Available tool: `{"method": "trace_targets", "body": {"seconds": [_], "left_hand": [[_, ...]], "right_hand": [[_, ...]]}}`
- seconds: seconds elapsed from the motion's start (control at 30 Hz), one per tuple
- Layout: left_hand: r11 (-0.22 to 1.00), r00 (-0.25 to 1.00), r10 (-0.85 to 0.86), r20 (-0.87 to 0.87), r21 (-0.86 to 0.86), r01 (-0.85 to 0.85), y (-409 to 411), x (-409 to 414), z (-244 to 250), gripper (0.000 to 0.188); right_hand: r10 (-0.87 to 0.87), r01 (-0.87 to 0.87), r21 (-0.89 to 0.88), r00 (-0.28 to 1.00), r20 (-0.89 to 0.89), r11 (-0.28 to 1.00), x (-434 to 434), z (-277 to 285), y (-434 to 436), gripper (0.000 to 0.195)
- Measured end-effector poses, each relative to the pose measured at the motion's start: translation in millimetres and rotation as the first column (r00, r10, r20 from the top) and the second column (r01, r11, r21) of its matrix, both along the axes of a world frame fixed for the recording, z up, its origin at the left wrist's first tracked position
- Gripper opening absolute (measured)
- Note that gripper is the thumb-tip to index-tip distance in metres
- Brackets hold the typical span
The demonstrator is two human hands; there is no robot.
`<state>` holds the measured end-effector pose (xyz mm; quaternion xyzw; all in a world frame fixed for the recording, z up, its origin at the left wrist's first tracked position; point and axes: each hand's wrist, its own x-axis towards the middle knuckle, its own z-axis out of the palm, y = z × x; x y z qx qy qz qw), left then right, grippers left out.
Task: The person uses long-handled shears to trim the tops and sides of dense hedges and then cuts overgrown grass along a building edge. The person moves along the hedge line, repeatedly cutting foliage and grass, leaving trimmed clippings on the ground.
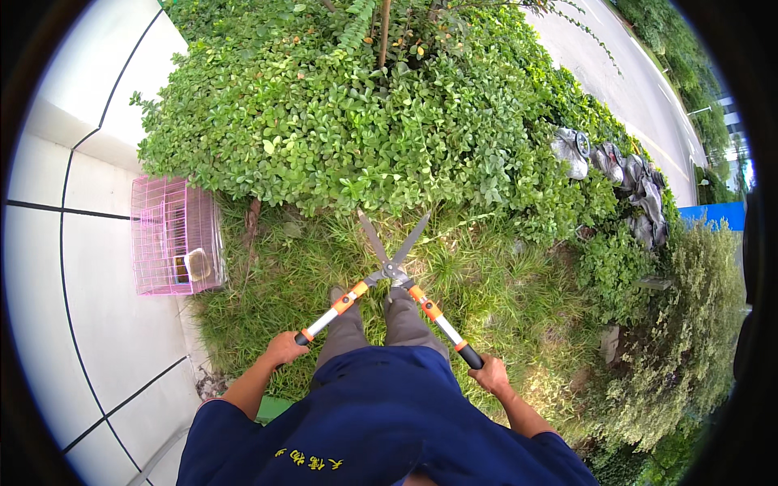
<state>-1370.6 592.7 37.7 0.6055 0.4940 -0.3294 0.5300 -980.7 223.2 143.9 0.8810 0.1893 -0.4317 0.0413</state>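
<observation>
A pair of telescopic hedge shears (389, 267) with orange, silver and black handles lies across my view, its two blades spread in a V. My left hand (285, 349) grips the black end of one handle. Around the other black grip is my right hand (490, 373), with the handles wide apart. The blade tips point away from me, at the lower edge of a dense leafy hedge (340, 127); whether they touch its leaves I cannot tell. Under the shears is long grass (292, 261), where my legs in grey trousers (407, 316) stand.
A pink wire cage (176, 237) stands against the white panelled wall (33, 267) at left. Several grey plastic-looking bundles (571, 152) rest on the hedge at right, beside a road (638, 97). A pale-leaved shrub (674, 340) borders the grass.
</observation>
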Motion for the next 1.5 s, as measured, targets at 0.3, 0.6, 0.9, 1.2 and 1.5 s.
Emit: {"method": "trace_targets", "body": {"seconds": [0.3,0.6,0.9,1.2,1.5], "left_hand": [[0.980,0.991,-0.132,0.037,0.158,0.124,-4,20,-3,0.044],[0.956,0.998,-0.056,0.016,0.289,0.049,-25,29,-11,0.044],[0.922,0.993,-0.078,-0.091,0.373,0.106,-29,-60,-23,0.045],[0.808,0.844,0.522,0.120,0.246,-0.535,-48,102,-93,0.039],[0.899,0.983,0.156,0.102,0.398,-0.184,5,33,-49,0.041]], "right_hand": [[-0.124,0.124,0.062,0.992,0.001,0.990,-38,-17,-33,0.043],[-0.079,0.076,0.058,0.996,0.047,0.995,-15,-57,-5,0.050],[0.215,-0.214,0.040,0.977,-0.018,0.976,2,-119,7,0.046],[-0.339,0.340,0.274,0.939,-0.053,0.900,-122,-173,156,0.047],[0.057,-0.085,0.227,0.990,0.125,0.970,43,-105,96,0.044]]}}
